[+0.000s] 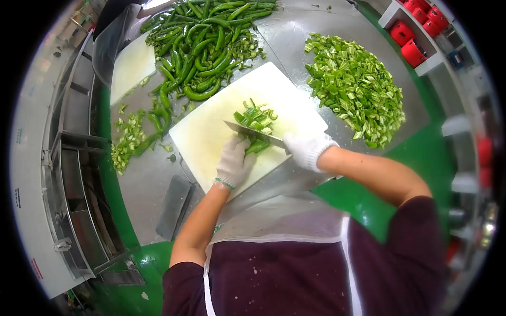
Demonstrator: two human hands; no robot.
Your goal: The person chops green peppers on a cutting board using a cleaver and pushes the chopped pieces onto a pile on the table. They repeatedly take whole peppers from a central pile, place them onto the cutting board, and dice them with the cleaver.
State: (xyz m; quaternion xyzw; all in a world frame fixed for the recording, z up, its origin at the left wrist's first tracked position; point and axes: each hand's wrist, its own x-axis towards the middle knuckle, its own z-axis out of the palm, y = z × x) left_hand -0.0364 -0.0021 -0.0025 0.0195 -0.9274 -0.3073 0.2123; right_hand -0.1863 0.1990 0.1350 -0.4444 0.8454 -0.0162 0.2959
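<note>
At the far left a metal rack (74, 174) runs alongside the steel worktop (153, 179). On the worktop's left part lie a few chopped bits (126, 139) and a second white board (130, 66). Beside that, at the far edge, is a big heap of whole green chillies (203, 45), long, glossy and curved. A dark flat slab (175, 206) lies at the near edge.

The white cutting board (211, 134) sits in the middle, turned at an angle. The left hand (233, 162), in a white knit glove, is curled down onto a small bunch of chillies (258, 146) on the board, pinning their near ends. The knife (254, 133) lies across the bunch, and beyond its blade are bright green cut pieces (255, 116). The right hand (305, 150), also gloved, is closed round the knife handle.

To the right a wide pile of chopped chilli (358, 89) covers the worktop. Red containers (414, 37) stand on a white shelf (432, 64) at the far right.
</note>
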